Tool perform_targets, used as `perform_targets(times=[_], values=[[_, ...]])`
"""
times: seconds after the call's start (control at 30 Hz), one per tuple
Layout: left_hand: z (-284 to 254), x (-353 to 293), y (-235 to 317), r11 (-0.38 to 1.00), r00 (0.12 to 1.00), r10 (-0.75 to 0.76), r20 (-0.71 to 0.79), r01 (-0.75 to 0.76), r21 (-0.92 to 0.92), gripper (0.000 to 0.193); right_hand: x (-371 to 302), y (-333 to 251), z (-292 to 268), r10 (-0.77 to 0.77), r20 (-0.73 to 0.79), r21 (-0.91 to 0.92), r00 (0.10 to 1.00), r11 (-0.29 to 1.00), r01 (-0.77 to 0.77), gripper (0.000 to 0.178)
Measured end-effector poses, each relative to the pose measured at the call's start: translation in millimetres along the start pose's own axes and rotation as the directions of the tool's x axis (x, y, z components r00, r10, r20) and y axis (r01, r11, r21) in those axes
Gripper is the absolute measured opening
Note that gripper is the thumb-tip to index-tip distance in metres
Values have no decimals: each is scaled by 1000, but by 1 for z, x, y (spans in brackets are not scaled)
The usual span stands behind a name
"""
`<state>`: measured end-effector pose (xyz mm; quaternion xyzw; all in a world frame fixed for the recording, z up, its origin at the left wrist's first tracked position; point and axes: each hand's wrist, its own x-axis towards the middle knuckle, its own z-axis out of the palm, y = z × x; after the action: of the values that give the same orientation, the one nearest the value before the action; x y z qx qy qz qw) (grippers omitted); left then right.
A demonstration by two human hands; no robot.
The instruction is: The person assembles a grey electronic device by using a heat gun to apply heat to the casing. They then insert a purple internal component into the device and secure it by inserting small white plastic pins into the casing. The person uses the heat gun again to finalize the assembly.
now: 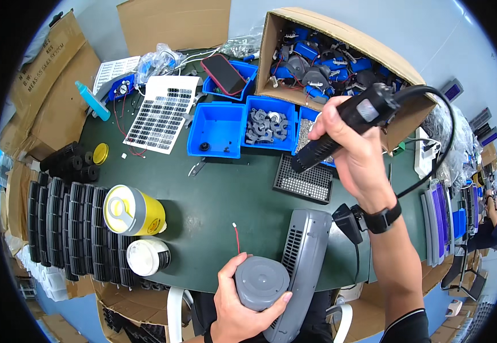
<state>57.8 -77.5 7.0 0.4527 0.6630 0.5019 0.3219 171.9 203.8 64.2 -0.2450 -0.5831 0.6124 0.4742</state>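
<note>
My left hand [245, 311], at the front edge of the table, is closed around a grey round cap-like part [261, 282]. A short red wire [237, 237] with a white connector sticks out past the fingers. Beside that part leans a long grey plastic housing [305, 246] with slotted vents, partly over the table edge. My right hand [354, 148] is raised over the table, wrapped around a black electric screwdriver [345, 126]. Its tip end points down and left, above a black perforated screw tray [303, 182]. A black cable runs from its rear end.
Blue bins [217, 123] hold grey clips and small parts. Behind them stands a cardboard box [345, 26] of blue and grey motor units. Black ribbed rollers [68, 228], a yellow canister [131, 211] and a white jar [145, 257] are on the left. A phone [224, 74] lies across a bin.
</note>
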Motion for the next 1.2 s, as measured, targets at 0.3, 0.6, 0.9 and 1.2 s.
perform_targets(times=[0.3,0.6,0.9,1.2], values=[[-3,2,2,999,999,31,-9,-30,26,95,6,34,-2,79,-38,-5,996,997,-79,26],[-2,1,1,999,999,43,-10,-43,14,94,3,34,4,80,-32,-160,996,983,-84,25],[-2,2,5,998,998,47,-30,-46,30,93,0,34,8,81,13,-214,997,974,-77,23],[4,1,-10,1000,1000,8,9,-8,-28,97,-14,-37,2,-86,18,7,996,996,86,24]])
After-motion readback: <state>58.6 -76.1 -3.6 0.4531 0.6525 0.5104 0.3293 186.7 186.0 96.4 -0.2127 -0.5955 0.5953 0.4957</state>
